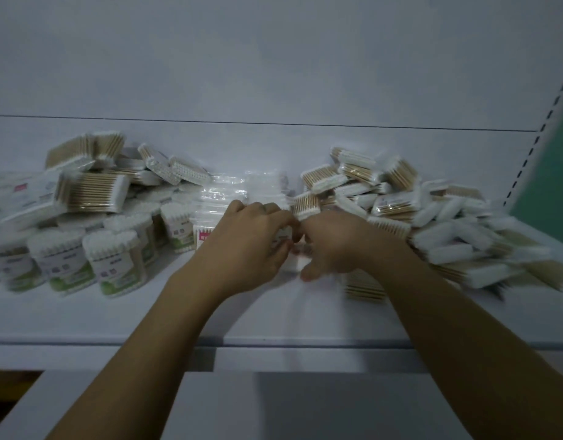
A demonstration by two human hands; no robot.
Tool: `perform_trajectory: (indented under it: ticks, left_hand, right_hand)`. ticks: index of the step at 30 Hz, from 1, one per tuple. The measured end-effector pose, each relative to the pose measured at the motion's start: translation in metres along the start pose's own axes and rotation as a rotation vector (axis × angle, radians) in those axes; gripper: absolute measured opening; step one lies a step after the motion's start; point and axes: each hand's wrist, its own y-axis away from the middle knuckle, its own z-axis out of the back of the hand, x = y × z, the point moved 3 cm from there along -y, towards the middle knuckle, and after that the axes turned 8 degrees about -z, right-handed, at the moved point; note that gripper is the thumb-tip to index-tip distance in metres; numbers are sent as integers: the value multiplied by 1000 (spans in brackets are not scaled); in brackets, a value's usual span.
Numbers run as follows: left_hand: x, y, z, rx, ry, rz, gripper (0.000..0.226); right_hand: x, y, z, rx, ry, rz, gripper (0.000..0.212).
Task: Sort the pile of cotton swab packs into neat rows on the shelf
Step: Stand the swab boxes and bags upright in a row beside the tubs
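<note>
Both my hands meet mid-shelf [273, 312]. My left hand [248, 246] and right hand [334, 246] curl their fingers round one small pack [285, 237], just in front of the loose pile [432, 223] on the right, with standing rows [67, 258] to the left. I judge the pack light, with slippery film over stiff sticks, so I'd grip its flat sides, not the soft cotton ends.

White shelf [115, 315]; white-tipped tan swab packs [448, 236]; green-labelled packs [67, 271].
</note>
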Motion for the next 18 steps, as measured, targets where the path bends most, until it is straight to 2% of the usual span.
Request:
perform_trajectory:
  ticks: [1, 3, 6, 9, 12, 14, 18]
  left_hand:
    - [-1, 3, 1, -26, 21, 18, 34]
    - [-2, 10, 5, -77, 91, 93, 48]
    - [-6, 15, 8, -172, 319, 260, 60]
    - [-13, 15, 7, -301, 537, 439, 49]
    - [-17, 17, 0, -452, 700, 551, 39]
    - [-19, 20, -4, -512, 753, 603, 38]
    - [-27, 26, -13, -500, 596, 633, 32]
  right_hand:
    - [-5, 2, 7, -44, -99, 16, 34]
    - [-19, 8, 21, -142, -452, -3, 6]
    - [-32, 14, 24, -123, -1101, -29, 16]
    - [-28, 14, 15, -38, -1492, 6, 17]
    - [-20, 17, 6, -2, -1623, 28, 18]
    - [-18, 20, 2, -11, -1629, 39, 19]
    - [-22, 18, -1, -197, -1337, 22, 21]
